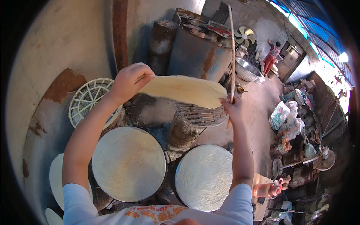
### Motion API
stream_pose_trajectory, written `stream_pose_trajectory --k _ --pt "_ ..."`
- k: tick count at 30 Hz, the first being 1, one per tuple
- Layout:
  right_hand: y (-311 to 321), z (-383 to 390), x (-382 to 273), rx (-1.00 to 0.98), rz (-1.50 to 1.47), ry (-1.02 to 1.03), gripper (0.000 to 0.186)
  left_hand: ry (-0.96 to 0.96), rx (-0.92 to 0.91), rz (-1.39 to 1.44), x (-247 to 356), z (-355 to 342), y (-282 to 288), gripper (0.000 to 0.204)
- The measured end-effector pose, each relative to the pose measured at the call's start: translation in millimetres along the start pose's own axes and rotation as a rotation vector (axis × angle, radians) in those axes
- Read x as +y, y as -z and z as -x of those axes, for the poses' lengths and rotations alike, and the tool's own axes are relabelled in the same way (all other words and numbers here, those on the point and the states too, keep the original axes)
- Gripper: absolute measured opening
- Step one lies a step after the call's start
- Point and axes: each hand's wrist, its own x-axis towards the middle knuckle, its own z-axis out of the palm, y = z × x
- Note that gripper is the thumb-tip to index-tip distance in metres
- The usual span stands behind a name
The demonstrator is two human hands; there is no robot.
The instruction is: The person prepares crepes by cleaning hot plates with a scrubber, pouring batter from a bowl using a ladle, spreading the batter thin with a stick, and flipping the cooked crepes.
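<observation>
My left hand [133, 78] pinches one end of a thin, pale yellow sheet of flatbread [183, 90], stretched sideways in the air. My right hand [233, 107] grips its other end, along with a long, upright wooden stick [233, 48]. Below are two round griddles: the left [127, 163] bears a smooth pale layer with a browned middle, and the right [202, 176] a whiter, more textured one. Beneath the sheet, a slatted round grate [198, 116] sits on a metal drum [180, 133]. Another pale round surface [56, 180] shows at the far left, partly behind my arm.
A white plastic rack [84, 101] stands at left, rusty drums [161, 41] behind. A large metal basin [245, 69] and a person in red [270, 58] are farther back. Bags [279, 116], pots and tools line the right side. A red-capped jug [266, 189] sits low right.
</observation>
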Motion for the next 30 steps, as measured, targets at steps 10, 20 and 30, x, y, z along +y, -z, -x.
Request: stream_pose_trajectory --k 10,20,30 --pt "48.9 -82.0 123.7 -0.072 0.251 -0.341 0.024 0.531 -0.33 0.097 -100.4 -55.3 -140.1 0.015" --pt "106.3 -112.0 166.3 0.153 -0.188 -0.12 0.007 -0.293 -0.108 -0.259 -86.7 -40.0 -224.2 0.003" --pt "113.4 -31.0 288.5 0.242 0.194 -0.329 0.021 -0.193 -0.411 -0.22 -96.7 101.1 -314.4 0.021"
